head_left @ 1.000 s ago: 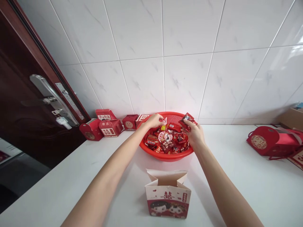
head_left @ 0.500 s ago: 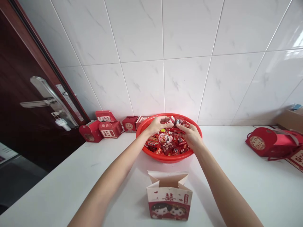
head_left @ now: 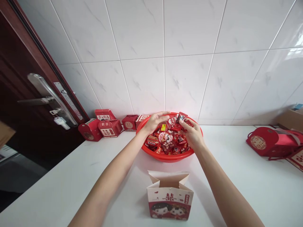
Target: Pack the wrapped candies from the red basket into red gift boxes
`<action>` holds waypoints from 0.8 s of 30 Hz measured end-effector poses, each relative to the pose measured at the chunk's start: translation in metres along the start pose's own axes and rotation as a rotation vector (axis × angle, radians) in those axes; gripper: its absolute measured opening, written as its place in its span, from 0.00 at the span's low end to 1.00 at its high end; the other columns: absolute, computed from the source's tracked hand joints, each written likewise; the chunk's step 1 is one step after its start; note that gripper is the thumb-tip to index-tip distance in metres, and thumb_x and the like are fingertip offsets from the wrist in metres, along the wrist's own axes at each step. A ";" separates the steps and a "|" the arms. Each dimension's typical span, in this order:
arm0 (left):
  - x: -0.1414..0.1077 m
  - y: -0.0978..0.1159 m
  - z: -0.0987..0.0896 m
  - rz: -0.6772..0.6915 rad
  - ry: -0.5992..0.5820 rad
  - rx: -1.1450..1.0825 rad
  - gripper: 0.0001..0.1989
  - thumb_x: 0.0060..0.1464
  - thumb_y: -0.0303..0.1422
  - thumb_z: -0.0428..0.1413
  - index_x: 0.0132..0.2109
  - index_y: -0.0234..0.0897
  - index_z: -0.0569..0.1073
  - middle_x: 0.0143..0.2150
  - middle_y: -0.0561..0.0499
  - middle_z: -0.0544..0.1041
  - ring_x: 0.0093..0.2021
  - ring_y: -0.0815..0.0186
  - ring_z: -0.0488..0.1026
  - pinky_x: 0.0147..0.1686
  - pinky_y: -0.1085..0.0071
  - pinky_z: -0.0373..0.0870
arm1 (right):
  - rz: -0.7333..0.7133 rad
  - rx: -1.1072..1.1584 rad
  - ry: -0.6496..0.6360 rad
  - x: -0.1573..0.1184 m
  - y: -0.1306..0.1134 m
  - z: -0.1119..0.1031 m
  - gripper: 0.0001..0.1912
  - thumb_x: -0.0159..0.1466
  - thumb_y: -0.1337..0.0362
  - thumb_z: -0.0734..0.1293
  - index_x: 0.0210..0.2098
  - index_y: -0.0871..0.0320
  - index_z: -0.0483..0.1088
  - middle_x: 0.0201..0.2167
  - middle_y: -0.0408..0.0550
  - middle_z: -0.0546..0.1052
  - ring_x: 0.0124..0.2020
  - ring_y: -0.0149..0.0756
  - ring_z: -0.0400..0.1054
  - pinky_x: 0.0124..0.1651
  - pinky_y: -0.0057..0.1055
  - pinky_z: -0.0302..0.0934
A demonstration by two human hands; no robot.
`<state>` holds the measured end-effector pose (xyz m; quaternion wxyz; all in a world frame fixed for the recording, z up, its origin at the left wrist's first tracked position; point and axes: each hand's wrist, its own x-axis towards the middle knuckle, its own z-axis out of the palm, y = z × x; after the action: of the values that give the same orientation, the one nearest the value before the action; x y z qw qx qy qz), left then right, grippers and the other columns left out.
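A red plastic basket (head_left: 168, 158) full of wrapped candies (head_left: 165, 137) stands against the tiled wall. Over its left side, my left hand (head_left: 156, 122) has its fingers stretched apart and holds nothing. My right hand (head_left: 193, 134) is above the basket's right side, thumb and fingers closed on a dark red wrapped candy (head_left: 181, 117). In front of the basket stands a paper gift box (head_left: 169, 203) with two cartoon figures printed on it. Its top flaps are spread, and what lies deep inside cannot be made out.
Several red gift boxes (head_left: 110, 128) line the wall left of the basket. More red boxes (head_left: 270, 142) lie at the right, by a cardboard box (head_left: 291, 119). A dark door (head_left: 23, 126) with a metal handle and keys borders the white table (head_left: 99, 164) on the left.
My left hand has let go of a candy, opened its fingers and drawn slightly away from the right. My right hand still holds its candy, raised a little.
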<state>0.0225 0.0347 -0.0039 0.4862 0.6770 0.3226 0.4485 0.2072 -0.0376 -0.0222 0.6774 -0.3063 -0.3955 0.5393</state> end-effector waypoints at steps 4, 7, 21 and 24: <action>0.014 -0.001 -0.018 0.005 0.270 0.458 0.21 0.66 0.41 0.49 0.55 0.31 0.75 0.53 0.37 0.81 0.50 0.58 0.80 0.52 0.62 0.75 | 0.008 0.089 0.184 0.004 0.000 -0.002 0.16 0.43 0.60 0.81 0.26 0.58 0.75 0.28 0.43 0.80 0.32 0.35 0.76 0.24 0.23 0.65; 0.021 -0.006 -0.030 -0.075 0.249 0.765 0.15 0.60 0.31 0.54 0.50 0.32 0.77 0.54 0.39 0.81 0.54 0.57 0.78 0.56 0.63 0.72 | 0.005 0.126 0.251 0.004 0.000 -0.003 0.14 0.43 0.62 0.80 0.25 0.57 0.74 0.26 0.42 0.79 0.29 0.33 0.74 0.23 0.23 0.64; -0.005 0.003 -0.003 -0.191 -0.067 1.239 0.16 0.49 0.20 0.57 0.42 0.40 0.81 0.49 0.45 0.83 0.51 0.56 0.78 0.50 0.64 0.72 | 0.029 0.117 0.296 0.005 -0.003 0.000 0.10 0.43 0.61 0.75 0.23 0.54 0.71 0.24 0.40 0.78 0.28 0.35 0.73 0.21 0.24 0.62; -0.036 0.010 -0.001 0.227 -0.012 1.039 0.17 0.52 0.19 0.54 0.39 0.44 0.82 0.45 0.52 0.85 0.48 0.61 0.77 0.52 0.64 0.72 | 0.060 0.147 0.299 0.009 -0.006 -0.002 0.08 0.45 0.61 0.74 0.24 0.55 0.73 0.25 0.40 0.78 0.29 0.34 0.73 0.23 0.25 0.64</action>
<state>0.0072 0.0002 -0.0048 0.0372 0.8619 0.4240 0.2755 0.2130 -0.0306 -0.0162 0.7329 -0.3444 -0.2402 0.5353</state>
